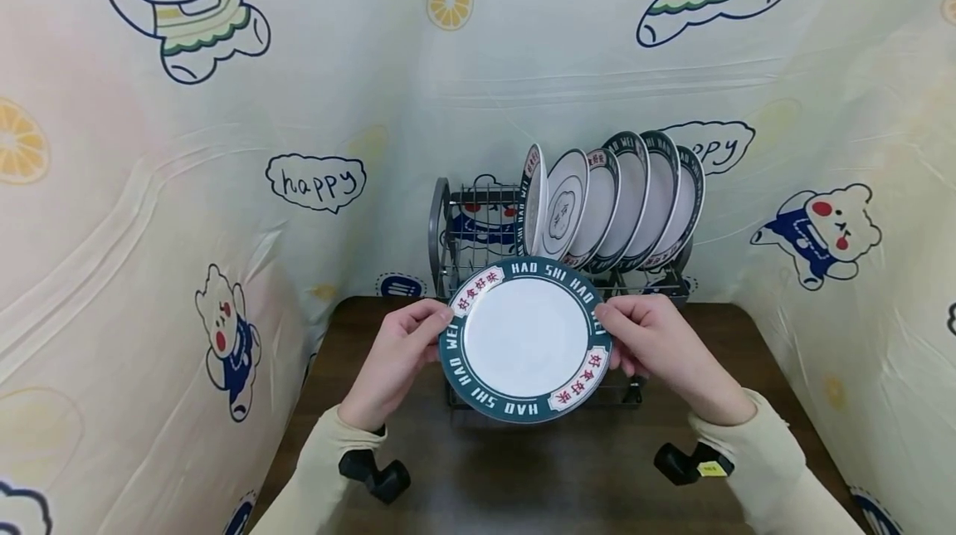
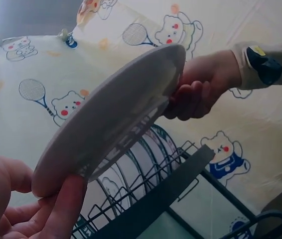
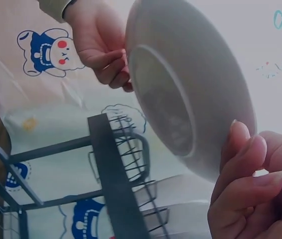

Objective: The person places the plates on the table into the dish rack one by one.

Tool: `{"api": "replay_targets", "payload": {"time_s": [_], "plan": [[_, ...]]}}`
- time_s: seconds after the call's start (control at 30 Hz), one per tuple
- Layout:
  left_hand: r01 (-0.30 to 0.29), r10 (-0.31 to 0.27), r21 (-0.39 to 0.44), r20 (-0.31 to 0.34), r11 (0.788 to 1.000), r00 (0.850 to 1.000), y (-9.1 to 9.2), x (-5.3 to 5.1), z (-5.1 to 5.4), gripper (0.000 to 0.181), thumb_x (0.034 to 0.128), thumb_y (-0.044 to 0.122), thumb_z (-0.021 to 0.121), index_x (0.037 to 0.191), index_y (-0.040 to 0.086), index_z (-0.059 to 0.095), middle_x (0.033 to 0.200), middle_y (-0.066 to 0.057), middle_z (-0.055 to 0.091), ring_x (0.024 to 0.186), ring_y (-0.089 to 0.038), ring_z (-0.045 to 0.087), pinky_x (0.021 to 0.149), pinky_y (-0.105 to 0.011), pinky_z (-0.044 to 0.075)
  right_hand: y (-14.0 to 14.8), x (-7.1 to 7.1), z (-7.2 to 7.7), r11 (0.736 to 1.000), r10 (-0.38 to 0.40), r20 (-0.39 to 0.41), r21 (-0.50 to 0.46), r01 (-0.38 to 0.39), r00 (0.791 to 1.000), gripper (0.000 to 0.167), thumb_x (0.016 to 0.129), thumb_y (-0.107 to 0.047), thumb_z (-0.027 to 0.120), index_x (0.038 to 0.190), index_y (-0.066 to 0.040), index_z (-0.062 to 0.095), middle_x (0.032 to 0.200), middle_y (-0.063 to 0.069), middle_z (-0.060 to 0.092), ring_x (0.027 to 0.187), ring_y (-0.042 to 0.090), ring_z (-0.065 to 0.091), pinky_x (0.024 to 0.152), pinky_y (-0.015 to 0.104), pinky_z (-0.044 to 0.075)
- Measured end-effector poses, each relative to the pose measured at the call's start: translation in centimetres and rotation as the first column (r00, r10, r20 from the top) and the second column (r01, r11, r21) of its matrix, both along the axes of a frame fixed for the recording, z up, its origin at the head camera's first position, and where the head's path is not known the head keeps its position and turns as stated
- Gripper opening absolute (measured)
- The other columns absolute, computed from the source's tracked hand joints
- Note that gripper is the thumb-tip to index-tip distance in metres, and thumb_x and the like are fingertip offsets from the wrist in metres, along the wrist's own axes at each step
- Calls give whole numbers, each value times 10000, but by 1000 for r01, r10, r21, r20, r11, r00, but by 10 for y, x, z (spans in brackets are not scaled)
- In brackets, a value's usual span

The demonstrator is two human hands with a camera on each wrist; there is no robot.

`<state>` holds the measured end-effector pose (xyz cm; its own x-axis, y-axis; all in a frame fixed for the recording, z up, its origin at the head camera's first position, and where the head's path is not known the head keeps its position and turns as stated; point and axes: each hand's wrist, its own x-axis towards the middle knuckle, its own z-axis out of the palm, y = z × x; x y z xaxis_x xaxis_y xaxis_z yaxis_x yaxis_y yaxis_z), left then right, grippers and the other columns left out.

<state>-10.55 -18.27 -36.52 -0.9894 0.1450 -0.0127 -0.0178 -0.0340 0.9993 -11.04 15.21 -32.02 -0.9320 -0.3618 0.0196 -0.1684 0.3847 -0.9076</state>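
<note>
A round plate with a white centre and a dark green lettered rim is held up in front of the rack, its face toward the head camera. My left hand pinches its left edge, thumb on the rim and fingers behind. At the opposite edge my right hand grips it the same way. Both wrist views show the plate's plain underside, with a raised foot ring. Behind it, a dark dish rack carries several similar plates standing on edge in its right part.
Beneath the rack lies a dark brown wooden table. A pale cloth printed with bears and orange slices hangs behind and along both sides. The rack's left part shows bare wire slots. Each wrist carries a small black device.
</note>
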Motion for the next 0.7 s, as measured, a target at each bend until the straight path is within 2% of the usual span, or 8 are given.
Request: {"api": "replay_targets", "payload": {"time_s": [0.07,0.13,0.27,0.43,0.6,0.7], "plan": [[-15,13,-38,-39,999,999,1,-3,1,331,1066,217,603,1221,-71,657,1091,-153,703,854,-213,698,823,-299,622,0,1,5,1000,-14,-20,8,14,1000,289,1075,-216,587,894,-16,691,663,106,658,507,233,576,435,278,494],[-56,48,-85,-93,995,995,2,-7,1,299,1066,216,608,1192,-44,683,1080,-167,707,846,-219,702,807,-305,627,-1,0,11,1000,-23,-40,18,23,999,292,1076,-219,585,890,-22,692,665,101,660,510,235,581,433,285,497],[-159,124,-145,-226,977,966,4,-14,1,237,1064,189,616,1127,-21,704,1020,-190,711,803,-204,712,752,-293,635,-1,-1,20,999,-34,-71,39,37,997,303,1077,-222,581,873,-28,692,666,94,660,508,232,580,425,294,494],[-277,186,-203,-376,939,908,2,-27,-2,207,1054,183,635,1098,-9,696,959,-161,721,755,-193,711,699,-267,631,0,-2,33,996,-44,-116,71,52,992,318,1080,-220,573,850,-35,690,654,79,661,496,227,579,415,293,489],[-420,242,-285,-497,861,834,-4,-50,-12,179,1041,178,650,1098,17,704,917,-99,726,734,-229,704,671,-217,605,-2,-5,50,992,-58,-192,96,77,980,341,1080,-227,568,819,-43,687,641,65,653,498,229,585,409,306,486],[-478,267,-306,-535,823,801,-7,-60,-17,161,1026,166,670,1111,33,703,953,-94,728,769,-219,695,680,-179,576,-7,-9,60,989,-64,-250,113,95,966,358,1079,-230,563,793,-51,685,634,57,650,498,226,585,405,305,484]]}}
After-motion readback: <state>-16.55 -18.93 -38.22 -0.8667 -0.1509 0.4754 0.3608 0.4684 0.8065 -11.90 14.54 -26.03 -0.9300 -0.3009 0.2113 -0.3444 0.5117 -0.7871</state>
